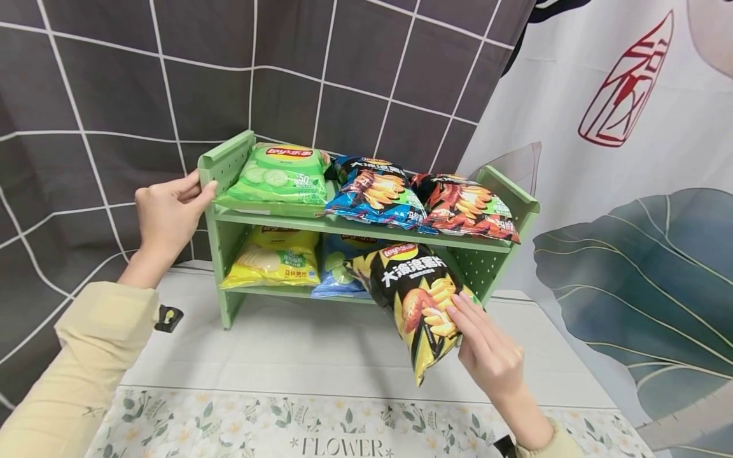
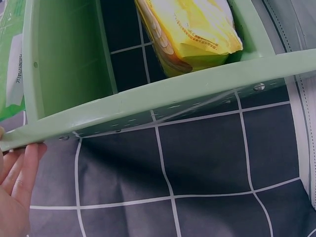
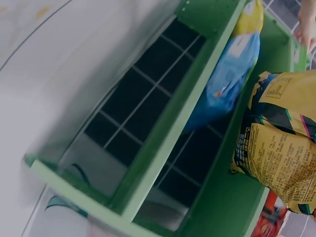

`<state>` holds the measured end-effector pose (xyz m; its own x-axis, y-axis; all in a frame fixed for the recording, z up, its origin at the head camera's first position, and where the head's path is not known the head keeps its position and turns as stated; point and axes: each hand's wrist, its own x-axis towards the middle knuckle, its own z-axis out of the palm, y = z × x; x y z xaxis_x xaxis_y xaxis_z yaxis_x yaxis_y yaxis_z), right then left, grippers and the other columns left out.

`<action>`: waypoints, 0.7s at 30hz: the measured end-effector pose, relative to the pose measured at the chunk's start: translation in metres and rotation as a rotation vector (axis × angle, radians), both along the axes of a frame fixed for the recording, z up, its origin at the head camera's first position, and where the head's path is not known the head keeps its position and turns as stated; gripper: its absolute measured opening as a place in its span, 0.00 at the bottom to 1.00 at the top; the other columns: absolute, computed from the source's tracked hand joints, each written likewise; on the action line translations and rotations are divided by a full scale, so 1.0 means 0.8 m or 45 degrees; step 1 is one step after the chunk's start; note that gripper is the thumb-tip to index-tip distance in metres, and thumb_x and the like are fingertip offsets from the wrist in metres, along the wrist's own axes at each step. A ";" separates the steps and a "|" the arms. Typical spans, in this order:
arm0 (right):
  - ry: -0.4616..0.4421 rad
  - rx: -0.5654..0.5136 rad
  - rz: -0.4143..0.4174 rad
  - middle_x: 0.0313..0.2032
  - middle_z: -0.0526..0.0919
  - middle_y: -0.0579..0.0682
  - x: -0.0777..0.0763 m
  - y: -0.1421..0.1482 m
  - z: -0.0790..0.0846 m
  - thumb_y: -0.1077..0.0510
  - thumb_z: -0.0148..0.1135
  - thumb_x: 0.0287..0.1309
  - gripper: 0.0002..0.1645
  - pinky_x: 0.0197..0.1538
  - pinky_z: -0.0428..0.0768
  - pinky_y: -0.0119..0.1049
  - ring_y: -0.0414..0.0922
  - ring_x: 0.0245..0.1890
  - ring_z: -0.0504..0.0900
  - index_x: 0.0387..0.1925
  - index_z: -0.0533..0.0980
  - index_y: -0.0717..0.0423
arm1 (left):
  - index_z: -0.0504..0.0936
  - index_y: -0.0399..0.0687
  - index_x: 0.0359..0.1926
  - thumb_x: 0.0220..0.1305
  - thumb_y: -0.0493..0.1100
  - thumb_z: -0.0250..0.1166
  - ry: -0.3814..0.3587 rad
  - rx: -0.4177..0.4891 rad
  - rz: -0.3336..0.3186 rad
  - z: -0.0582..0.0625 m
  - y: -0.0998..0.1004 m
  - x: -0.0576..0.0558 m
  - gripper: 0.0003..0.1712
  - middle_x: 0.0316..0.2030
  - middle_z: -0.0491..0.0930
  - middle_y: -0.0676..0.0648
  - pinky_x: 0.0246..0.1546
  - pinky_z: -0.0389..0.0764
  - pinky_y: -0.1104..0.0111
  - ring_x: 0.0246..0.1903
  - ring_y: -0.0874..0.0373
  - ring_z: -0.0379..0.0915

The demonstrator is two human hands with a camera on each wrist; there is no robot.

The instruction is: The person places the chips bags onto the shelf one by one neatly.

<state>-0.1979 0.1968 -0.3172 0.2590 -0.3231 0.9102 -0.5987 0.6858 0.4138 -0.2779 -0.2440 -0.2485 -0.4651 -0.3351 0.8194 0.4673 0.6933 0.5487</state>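
Note:
A black and yellow bag of chips (image 1: 420, 299) is tilted in front of the lower tier's right part, held by my right hand (image 1: 492, 350) at its lower right side. Its yellow back shows in the right wrist view, where the right hand is out of sight. At the other end, my left hand (image 1: 172, 213) grips the upper left side panel of the green two-tier shelf (image 1: 366, 230), thumb in front. The left wrist view shows those fingertips (image 2: 32, 158) against the panel's edge.
On the upper tier lie a green chip bag (image 1: 283, 178), a blue one (image 1: 375, 194) and a red one (image 1: 466, 207). Below sit a yellow bag (image 1: 275, 257) and a light blue bag (image 1: 340, 261). A grid-patterned curtain (image 1: 217, 102) hangs behind; a flowered cloth (image 1: 258, 423) covers the front.

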 end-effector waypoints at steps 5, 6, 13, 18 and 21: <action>-0.024 -0.062 -0.092 0.34 0.88 0.56 -0.009 0.018 -0.004 0.69 0.49 0.57 0.16 0.23 0.78 0.42 0.50 0.34 0.88 0.36 0.83 0.61 | 0.84 0.38 0.47 0.56 0.41 0.67 0.004 0.002 -0.004 0.000 0.000 0.000 0.17 0.34 0.83 0.33 0.29 0.62 0.99 0.26 1.00 0.60; -0.033 -0.072 -0.106 0.35 0.89 0.56 -0.010 0.022 -0.004 0.69 0.49 0.58 0.16 0.25 0.78 0.42 0.50 0.35 0.88 0.37 0.83 0.61 | 0.84 0.38 0.47 0.56 0.41 0.67 0.005 0.003 -0.005 0.000 0.000 0.000 0.17 0.34 0.83 0.32 0.29 0.62 0.99 0.25 1.00 0.60; -0.099 -0.130 -0.204 0.36 0.89 0.55 -0.019 0.040 -0.012 0.71 0.50 0.54 0.18 0.30 0.78 0.44 0.51 0.35 0.87 0.39 0.84 0.60 | 0.84 0.38 0.47 0.57 0.40 0.67 -0.004 0.002 -0.008 0.001 0.001 0.000 0.17 0.34 0.83 0.33 0.29 0.63 0.99 0.26 1.00 0.60; -0.159 -0.137 -0.275 0.38 0.88 0.56 -0.026 0.049 -0.020 0.75 0.51 0.48 0.22 0.26 0.78 0.47 0.53 0.35 0.87 0.41 0.83 0.60 | 0.84 0.39 0.47 0.57 0.40 0.67 -0.007 0.009 -0.006 0.001 0.001 0.000 0.17 0.35 0.83 0.33 0.29 0.63 0.99 0.26 1.00 0.60; -0.201 -0.123 -0.297 0.39 0.88 0.56 -0.030 0.054 -0.026 0.77 0.51 0.45 0.24 0.27 0.79 0.48 0.54 0.35 0.87 0.42 0.83 0.60 | 0.84 0.38 0.47 0.56 0.41 0.67 -0.010 0.017 -0.007 0.000 0.001 0.000 0.17 0.35 0.83 0.33 0.29 0.64 0.99 0.25 1.00 0.61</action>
<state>-0.2217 0.2398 -0.3381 0.0408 -0.2668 0.9629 -0.4720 0.8442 0.2539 -0.2777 -0.2433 -0.2487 -0.4734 -0.3433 0.8112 0.4665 0.6834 0.5615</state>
